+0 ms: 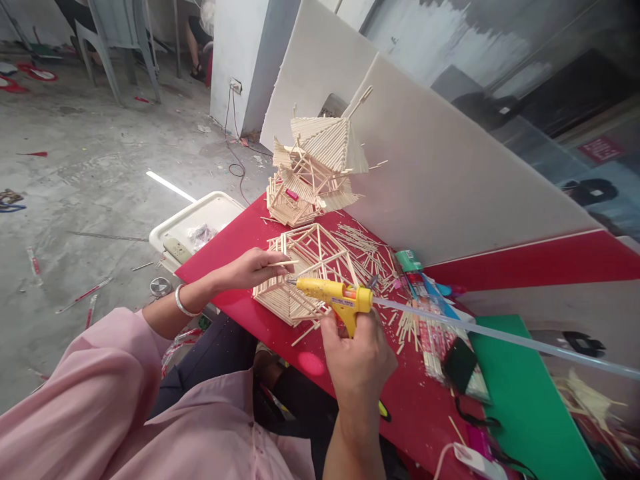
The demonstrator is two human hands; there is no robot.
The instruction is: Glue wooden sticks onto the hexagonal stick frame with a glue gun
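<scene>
My right hand [357, 360] grips a yellow glue gun [334, 296] with a long clear glue stick [505, 339] trailing out its back to the right. The nozzle points left at a small house frame of thin wooden sticks [307, 270] on the red table [400, 400]. My left hand [253, 268] pinches a single wooden stick [281, 263] and holds it against the frame's left side, just above the nozzle tip.
A taller finished stick model [315, 170] stands behind the frame against white foam boards [450, 180]. Loose sticks [367, 250] and packets of sticks [437, 333] lie to the right, beside a green sheet [530, 393]. A white tray [200, 220] sits off the table's left edge above the concrete floor.
</scene>
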